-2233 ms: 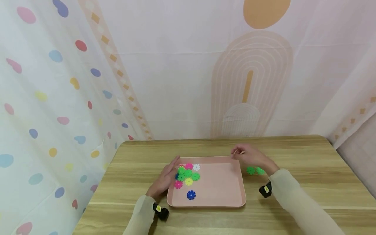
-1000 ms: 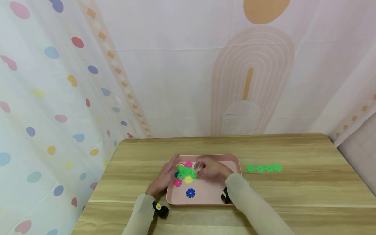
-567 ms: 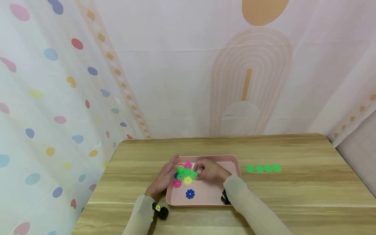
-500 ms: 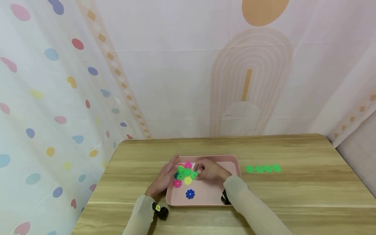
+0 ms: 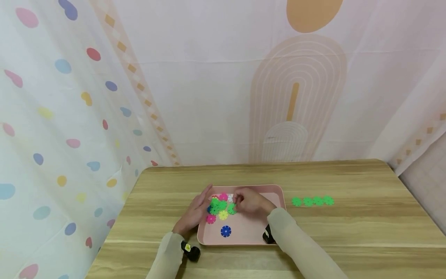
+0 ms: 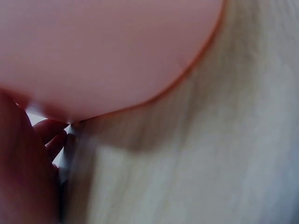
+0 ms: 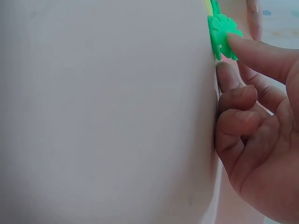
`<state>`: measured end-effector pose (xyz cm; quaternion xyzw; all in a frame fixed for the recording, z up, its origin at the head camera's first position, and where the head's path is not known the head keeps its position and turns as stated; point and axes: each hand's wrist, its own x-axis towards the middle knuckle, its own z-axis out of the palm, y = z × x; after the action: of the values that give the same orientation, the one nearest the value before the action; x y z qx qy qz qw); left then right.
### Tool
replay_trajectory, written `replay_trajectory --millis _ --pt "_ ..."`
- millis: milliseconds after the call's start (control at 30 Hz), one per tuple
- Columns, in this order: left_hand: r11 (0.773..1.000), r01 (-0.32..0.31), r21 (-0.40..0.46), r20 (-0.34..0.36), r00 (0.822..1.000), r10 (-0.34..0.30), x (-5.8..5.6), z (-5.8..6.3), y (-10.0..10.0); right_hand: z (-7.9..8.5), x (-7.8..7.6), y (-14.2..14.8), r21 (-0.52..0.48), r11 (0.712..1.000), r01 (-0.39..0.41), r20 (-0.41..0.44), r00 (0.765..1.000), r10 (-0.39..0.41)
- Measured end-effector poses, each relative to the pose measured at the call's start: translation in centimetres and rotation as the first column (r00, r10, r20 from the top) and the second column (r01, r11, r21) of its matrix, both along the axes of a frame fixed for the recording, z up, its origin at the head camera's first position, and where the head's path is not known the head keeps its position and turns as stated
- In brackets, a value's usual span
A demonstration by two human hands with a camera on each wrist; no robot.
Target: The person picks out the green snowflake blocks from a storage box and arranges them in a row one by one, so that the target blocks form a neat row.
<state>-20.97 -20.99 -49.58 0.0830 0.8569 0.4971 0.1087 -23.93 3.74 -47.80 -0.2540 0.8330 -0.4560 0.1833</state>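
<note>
Right hand (image 5: 250, 200) of mine is low inside the pink tray (image 5: 251, 229), its lower fingers curled in; the right wrist view shows my thumb (image 7: 266, 58) reaching out fairly straight, its tip over the face of a green disc (image 7: 223, 25); I cannot tell whether I have the piece pinched or merely touch it. From the head view it lies in the tray just left of my fingertips and slightly nearer to my body; being round and notched, it offers no long axis to line up with. On its left, just beside it, is the heap of green discs (image 5: 222, 205); a white disc (image 5: 230, 198) is just beyond it and a yellow disc (image 5: 223, 215) sits to its near left.

Left hand (image 5: 193, 212) rests along the tray's left wall, fingers straight, with no disc in it; the right is the nearer hand to the green disc. Past the right wall, a row of four green discs (image 5: 318, 201) runs left to right on the desk (image 5: 160, 205); my right hand stands between that row and the disc.
</note>
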Motion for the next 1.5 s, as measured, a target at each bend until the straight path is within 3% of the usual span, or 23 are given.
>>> replay_trajectory --millis 300,467,700,967,1100,1233,1500 --pt "1.000 0.012 0.027 0.005 1.000 -0.012 -0.2 -0.3 0.0 0.1 -0.1 0.5 -0.018 0.999 0.033 0.070 0.997 -0.032" --pt "1.000 0.014 0.002 -0.010 1.000 -0.014 -0.2 -0.2 0.0 1.0 0.0 1.2 -0.014 0.999 0.033 0.107 0.994 -0.031" --pt "1.000 0.007 0.000 -0.009 1.000 -0.007 -0.4 -0.1 0.0 3.0 0.3 2.6 -0.062 0.998 0.011 0.070 0.998 -0.007" --pt "1.000 0.013 0.015 -0.006 1.000 -0.013 -0.2 -0.1 0.0 4.5 0.8 5.2 0.014 0.997 0.072 -0.019 0.997 -0.072" --pt "1.000 0.010 0.001 -0.008 1.000 -0.010 -0.2 0.0 0.0 5.1 0.9 6.9 -0.009 0.997 0.082 -0.064 0.995 -0.082" --pt "1.000 0.012 0.011 -0.008 1.000 -0.012 -0.2 0.0 0.0 5.5 0.9 8.6 -0.004 0.994 0.113 -0.087 0.990 -0.113" --pt "0.998 -0.006 0.058 0.065 0.998 0.003 -0.1 -0.3 -0.1 5.3 1.6 12.0 -0.023 0.984 0.179 -0.101 0.978 -0.181"
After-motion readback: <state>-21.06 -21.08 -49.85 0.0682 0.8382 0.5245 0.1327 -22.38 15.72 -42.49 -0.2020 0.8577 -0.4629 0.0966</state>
